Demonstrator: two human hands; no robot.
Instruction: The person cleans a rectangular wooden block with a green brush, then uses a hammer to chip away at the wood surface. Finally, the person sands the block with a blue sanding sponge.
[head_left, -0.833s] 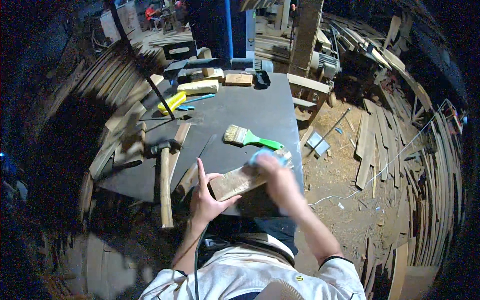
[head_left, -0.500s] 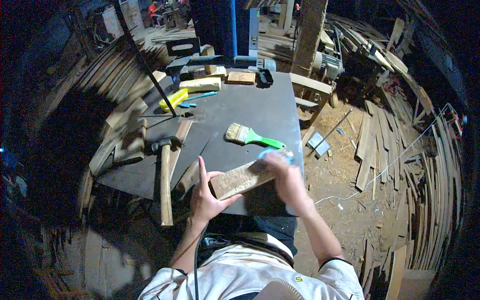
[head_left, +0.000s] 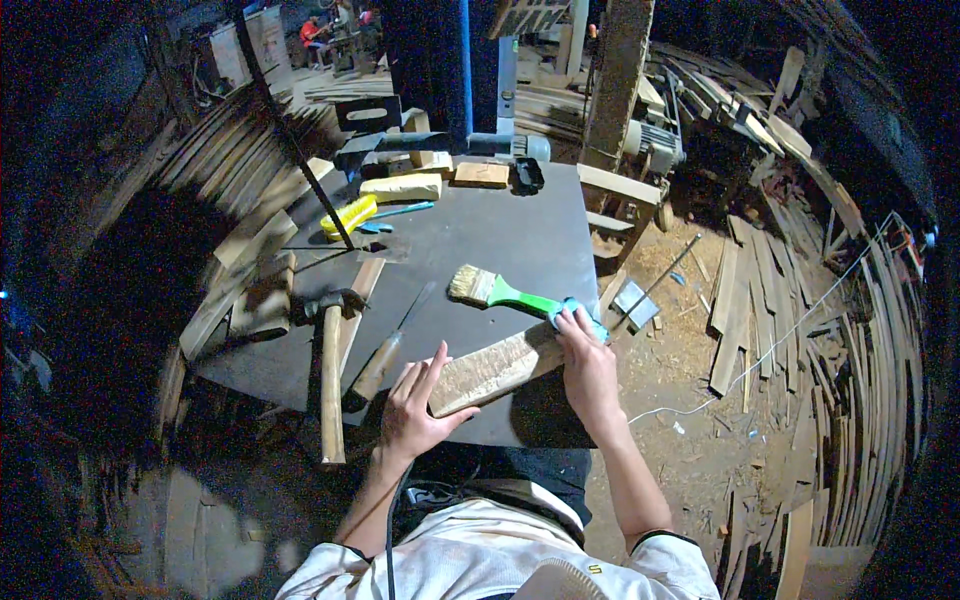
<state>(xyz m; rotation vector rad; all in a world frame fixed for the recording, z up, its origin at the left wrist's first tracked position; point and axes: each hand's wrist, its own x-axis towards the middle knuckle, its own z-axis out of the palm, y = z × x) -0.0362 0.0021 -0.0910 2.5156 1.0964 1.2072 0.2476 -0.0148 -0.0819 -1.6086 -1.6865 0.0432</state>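
A rough, pale wood block (head_left: 490, 375) lies slanted at the near edge of the dark table. My left hand (head_left: 415, 412) grips its left end, thumb on the near side and fingers at the far side. Over the block's right end, my right hand (head_left: 590, 375) is closed on a light-blue pad (head_left: 600, 328); its exact kind is partly hidden by the fingers. Just beyond the block is a paintbrush (head_left: 510, 293) with a green handle, its grip end close to the pad. A wooden-handled pointed tool (head_left: 378, 368) rests beside my left hand.
A hammer (head_left: 332, 380) overhangs the table's near left edge. Behind it a thin dark saw blade (head_left: 290, 125) runs down to the tabletop (head_left: 540, 225). A yellow brush (head_left: 350, 217), wood pieces (head_left: 400, 187) and a black tray (head_left: 526, 176) sit farther back. Planks are stacked on both sides.
My right hand has slid slightly right and down along the block with the blue pad. My left fingers have folded closer to the block's end. The view has shifted slightly.
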